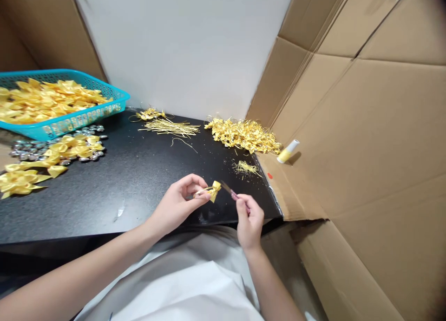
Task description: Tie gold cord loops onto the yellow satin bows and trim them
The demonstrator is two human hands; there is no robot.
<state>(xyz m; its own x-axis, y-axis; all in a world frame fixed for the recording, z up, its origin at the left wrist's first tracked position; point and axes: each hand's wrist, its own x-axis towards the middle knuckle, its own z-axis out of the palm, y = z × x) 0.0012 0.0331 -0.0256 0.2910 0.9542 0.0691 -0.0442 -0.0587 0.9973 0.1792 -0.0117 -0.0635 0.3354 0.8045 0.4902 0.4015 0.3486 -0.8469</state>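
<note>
My left hand [188, 193] pinches a small yellow ribbon bow [215, 189] with thin gold cord at its back, held just above the front part of the black table. My right hand [250, 216] is closed around a slim tool with a purple patterned handle [234, 195]. Its narrow dark tip points toward the bow and lies close to it; whether they touch I cannot tell. The tool's exact kind is too small to make out. Beyond the right hand, a little heap of yellow cord scraps [246, 167] lies near the table's right edge.
A turquoise basket [120, 98] full of yellow bows stands at the left. In front lie silver beads [26, 150] and loose bows [22, 180]. Gold cords [174, 127] and a pile of finished-looking bows [244, 134] lie at the back. A white-and-yellow tube [288, 151] stands on cardboard [296, 191].
</note>
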